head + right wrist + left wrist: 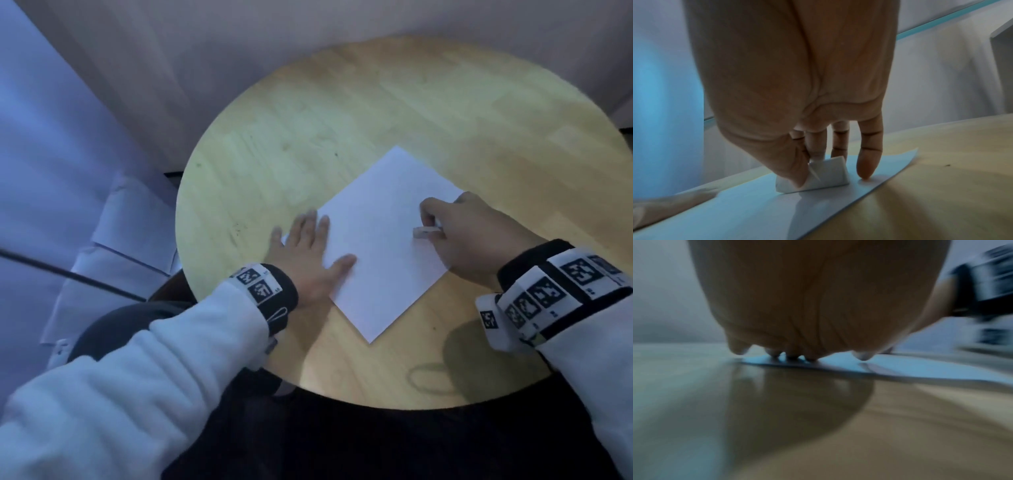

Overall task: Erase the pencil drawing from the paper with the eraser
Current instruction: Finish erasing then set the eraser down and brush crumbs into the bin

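Observation:
A white sheet of paper (373, 246) lies turned like a diamond on the round wooden table (308, 137). No pencil marks show on it in any view. My left hand (308, 250) lies flat with straight fingers on the paper's left corner; its fingertips (792, 356) press the sheet's edge (900, 368). My right hand (469, 233) pinches a small white eraser (423, 232) between thumb and fingers and holds it down on the paper's right part. In the right wrist view the eraser (826, 175) rests on the paper (756, 211) and the little finger touches the sheet beside it.
Loose white sheets (137, 222) lie on the floor left of the table, crossed by a dark cable (68, 274). A pale curtain or wall (239, 41) stands behind the table. A dark chair or stool (113, 329) sits under my left forearm.

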Tool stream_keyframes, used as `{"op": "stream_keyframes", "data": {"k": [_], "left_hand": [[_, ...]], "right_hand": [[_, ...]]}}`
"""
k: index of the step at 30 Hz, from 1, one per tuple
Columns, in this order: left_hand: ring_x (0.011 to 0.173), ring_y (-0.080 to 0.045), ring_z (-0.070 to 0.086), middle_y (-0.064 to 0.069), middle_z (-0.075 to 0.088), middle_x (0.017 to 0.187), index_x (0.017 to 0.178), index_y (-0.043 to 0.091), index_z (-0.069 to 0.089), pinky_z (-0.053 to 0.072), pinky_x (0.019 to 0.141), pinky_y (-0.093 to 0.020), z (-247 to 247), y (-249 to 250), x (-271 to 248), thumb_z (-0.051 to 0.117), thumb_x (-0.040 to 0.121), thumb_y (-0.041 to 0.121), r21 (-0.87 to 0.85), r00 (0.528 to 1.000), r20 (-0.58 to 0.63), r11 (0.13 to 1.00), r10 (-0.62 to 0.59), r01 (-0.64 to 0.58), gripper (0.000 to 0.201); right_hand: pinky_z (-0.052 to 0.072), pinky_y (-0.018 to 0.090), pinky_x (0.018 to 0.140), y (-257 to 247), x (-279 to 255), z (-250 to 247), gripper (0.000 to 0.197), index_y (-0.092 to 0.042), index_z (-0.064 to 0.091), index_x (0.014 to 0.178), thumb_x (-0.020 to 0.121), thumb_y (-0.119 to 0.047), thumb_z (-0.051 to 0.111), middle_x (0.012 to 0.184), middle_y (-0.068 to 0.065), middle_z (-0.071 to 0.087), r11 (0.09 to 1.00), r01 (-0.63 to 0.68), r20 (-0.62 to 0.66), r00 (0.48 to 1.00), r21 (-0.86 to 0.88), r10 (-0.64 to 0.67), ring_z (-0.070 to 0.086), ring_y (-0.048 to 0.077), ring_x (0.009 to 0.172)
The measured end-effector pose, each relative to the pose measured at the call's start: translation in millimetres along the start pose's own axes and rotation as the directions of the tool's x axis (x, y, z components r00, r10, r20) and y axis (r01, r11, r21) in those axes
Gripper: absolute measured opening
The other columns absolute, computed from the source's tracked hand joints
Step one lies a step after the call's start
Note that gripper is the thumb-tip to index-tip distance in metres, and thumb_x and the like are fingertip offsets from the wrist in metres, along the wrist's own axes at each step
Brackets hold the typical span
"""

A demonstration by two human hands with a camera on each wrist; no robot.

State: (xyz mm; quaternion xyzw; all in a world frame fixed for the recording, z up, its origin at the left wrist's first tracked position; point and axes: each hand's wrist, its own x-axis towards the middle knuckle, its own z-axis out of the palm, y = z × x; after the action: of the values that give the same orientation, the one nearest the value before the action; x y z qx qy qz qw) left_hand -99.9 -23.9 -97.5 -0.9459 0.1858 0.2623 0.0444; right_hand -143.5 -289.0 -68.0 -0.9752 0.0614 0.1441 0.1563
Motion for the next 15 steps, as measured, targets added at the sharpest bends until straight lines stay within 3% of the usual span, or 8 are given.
{"op": "stream_keyframes", "data": {"k": [3, 5, 9, 13, 15], "left_hand": [[0.155, -0.019, -0.019, -0.004, -0.022, 0.168, 0.161, 0.015, -0.013, -0.01, 0.124, -0.052, -16.3, -57.4, 6.3, 0.005, 0.09, 0.081, -0.057, 0.954, 0.011, 0.952, -0.3, 0.3, 0.099], [0.155, -0.019, -0.019, -0.006, -0.023, 0.168, 0.161, 0.013, -0.014, -0.01, 0.124, -0.051, -26.1, -77.0, 2.7, 0.005, 0.09, 0.08, -0.099, 0.952, -0.012, 0.948, -0.307, 0.304, 0.099], [0.155, -0.017, -0.019, -0.004, -0.021, 0.168, 0.162, 0.014, -0.012, -0.006, 0.126, -0.048, -27.5, -51.8, -9.0, 0.019, 0.096, 0.072, -0.074, 0.997, -0.079, 0.997, -0.023, 0.017, 0.093], [0.152, -0.012, -0.024, 0.003, -0.027, 0.166, 0.161, 0.023, -0.015, -0.008, 0.126, -0.046, -13.3, 5.5, -14.1, 0.02, 0.099, 0.07, 0.046, 0.941, -0.046, 0.942, 0.335, -0.333, 0.086], [0.152, -0.01, -0.024, 0.004, -0.028, 0.165, 0.161, 0.024, -0.017, -0.008, 0.126, -0.046, -7.7, 12.5, -4.6, 0.015, 0.098, 0.072, 0.083, 0.936, -0.005, 0.933, 0.353, -0.351, 0.084]], "right_hand": [[0.054, 0.037, 0.07, 3.9, 3.6, -2.3, 0.011, -0.032, 0.046, 0.092, 0.102, -0.03, 0.046, 0.098, 0.003, 0.043, 0.999, -0.033, -0.001, 0.999, -0.005, 0.033, 0.057, 0.025, 0.069], [0.055, 0.038, 0.072, 6.3, 7.6, -4.7, 0.008, -0.031, 0.047, 0.094, 0.102, -0.032, 0.046, 0.099, 0.005, 0.044, 0.998, -0.065, -0.012, 0.998, -0.015, 0.065, 0.058, 0.028, 0.07], [0.055, 0.038, 0.072, 9.5, 9.9, -6.3, 0.007, -0.032, 0.047, 0.093, 0.1, -0.033, 0.047, 0.098, 0.005, 0.045, 0.994, -0.108, -0.028, 0.994, -0.022, 0.107, 0.057, 0.028, 0.072], [0.055, 0.038, 0.071, 6.9, 7.7, -4.4, 0.006, -0.03, 0.046, 0.095, 0.101, -0.033, 0.047, 0.1, 0.006, 0.044, 0.994, -0.106, -0.029, 0.994, -0.027, 0.105, 0.058, 0.028, 0.072], [0.057, 0.04, 0.075, 7.1, 7.9, -4.7, 0.005, -0.03, 0.047, 0.097, 0.101, -0.034, 0.048, 0.101, 0.005, 0.044, 0.994, -0.11, -0.022, 0.994, -0.019, 0.11, 0.058, 0.028, 0.073]]}}
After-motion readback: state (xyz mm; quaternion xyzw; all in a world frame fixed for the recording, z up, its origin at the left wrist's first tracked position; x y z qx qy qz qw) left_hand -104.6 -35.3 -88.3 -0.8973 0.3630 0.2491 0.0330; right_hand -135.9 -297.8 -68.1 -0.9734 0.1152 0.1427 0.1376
